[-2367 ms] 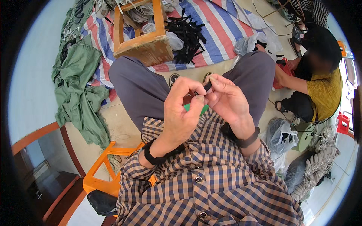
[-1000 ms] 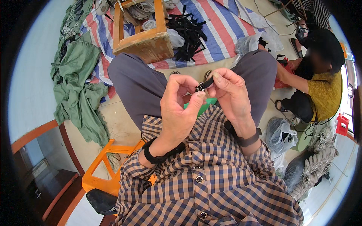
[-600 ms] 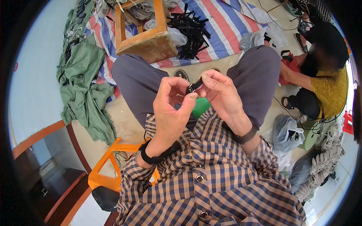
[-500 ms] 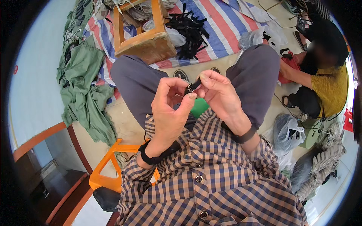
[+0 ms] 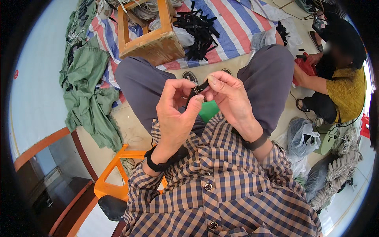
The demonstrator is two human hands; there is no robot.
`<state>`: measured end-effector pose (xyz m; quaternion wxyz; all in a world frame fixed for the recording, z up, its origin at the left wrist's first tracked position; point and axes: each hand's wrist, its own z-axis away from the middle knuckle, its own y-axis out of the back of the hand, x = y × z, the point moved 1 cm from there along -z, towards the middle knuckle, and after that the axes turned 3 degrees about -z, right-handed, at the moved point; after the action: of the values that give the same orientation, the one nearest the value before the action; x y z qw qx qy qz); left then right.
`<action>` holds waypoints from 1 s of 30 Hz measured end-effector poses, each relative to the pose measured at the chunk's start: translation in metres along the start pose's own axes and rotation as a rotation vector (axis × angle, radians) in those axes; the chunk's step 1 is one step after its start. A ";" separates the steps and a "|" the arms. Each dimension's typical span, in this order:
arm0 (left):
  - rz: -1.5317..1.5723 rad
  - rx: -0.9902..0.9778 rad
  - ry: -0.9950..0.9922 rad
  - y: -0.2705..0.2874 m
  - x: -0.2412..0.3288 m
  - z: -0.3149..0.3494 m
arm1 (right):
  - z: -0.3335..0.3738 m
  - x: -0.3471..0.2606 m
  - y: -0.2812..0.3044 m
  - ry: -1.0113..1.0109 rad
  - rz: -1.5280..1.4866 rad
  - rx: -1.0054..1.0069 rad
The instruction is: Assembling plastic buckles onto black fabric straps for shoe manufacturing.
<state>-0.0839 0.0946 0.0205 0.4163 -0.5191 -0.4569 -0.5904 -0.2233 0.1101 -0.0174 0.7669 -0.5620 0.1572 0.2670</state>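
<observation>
Between my two hands, above my lap, is a short black strap (image 5: 192,94) with a small metal buckle (image 5: 198,89). My left hand (image 5: 177,103) pinches the strap at the buckle, thumb and forefinger closed on it. The strap's other end sits between the thumb and fingers of my right hand (image 5: 229,94), held just to the right of the buckle. Past my knees lies a pile of black straps (image 5: 197,33) on a striped sheet (image 5: 233,23). Something green (image 5: 208,110) shows in my lap below the hands.
A worn wooden stool (image 5: 152,49) lies tipped beyond my left knee. Green cloth (image 5: 89,83) is heaped at the left, near an orange plastic stool (image 5: 112,173). To the right, a person in a yellow top (image 5: 347,94) works by a red bag (image 5: 306,67); plastic bags (image 5: 302,138) and rope bundles (image 5: 335,173) lie nearer.
The strap and buckle have turned slightly in my fingers, and both hands have shifted a little left. At the right, the other person's hand has moved, and black strips now show beyond my right knee.
</observation>
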 end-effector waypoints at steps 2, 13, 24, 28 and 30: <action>0.030 0.001 0.056 -0.001 0.002 -0.001 | 0.000 0.000 0.001 0.009 0.023 0.004; 0.138 -0.019 0.077 -0.001 -0.002 -0.003 | 0.000 -0.002 -0.002 0.028 0.063 -0.002; 0.140 0.015 0.109 -0.004 -0.006 -0.005 | 0.001 -0.005 -0.004 0.075 0.140 0.027; 0.151 0.024 0.116 -0.005 -0.008 -0.005 | 0.001 -0.006 -0.005 0.095 0.173 0.031; 0.153 0.030 0.120 -0.005 -0.008 -0.006 | 0.002 -0.007 -0.005 0.092 0.169 0.028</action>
<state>-0.0891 0.0906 0.0118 0.4945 -0.5097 -0.3991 -0.5800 -0.2260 0.1087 -0.0088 0.7414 -0.5476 0.2429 0.3023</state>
